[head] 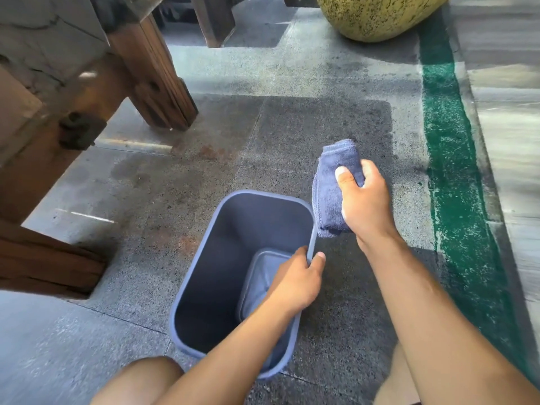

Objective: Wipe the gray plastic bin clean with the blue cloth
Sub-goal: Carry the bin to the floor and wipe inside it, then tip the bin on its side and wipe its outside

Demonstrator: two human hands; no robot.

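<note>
Gray bin (210, 267) stands upright on the stone floor (292, 127), in front of my knees. My left hand (295, 283) pinches its 3 o'clock rim, probably to steady it. My right hand (365, 200), grip wrapped around the folded blue cloth (330, 188), hangs just off the 1 o'clock corner, not touching. Wiping not started, I'd judge.

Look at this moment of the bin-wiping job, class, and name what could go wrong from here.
1. Only the left hand steadies the bin, pinching its right rim; a hard wipe might tip or slide it on the floor.
2. The cloth is bunched in the right hand, held outside the bin; its loose lower end could snag on the rim going in.
</note>
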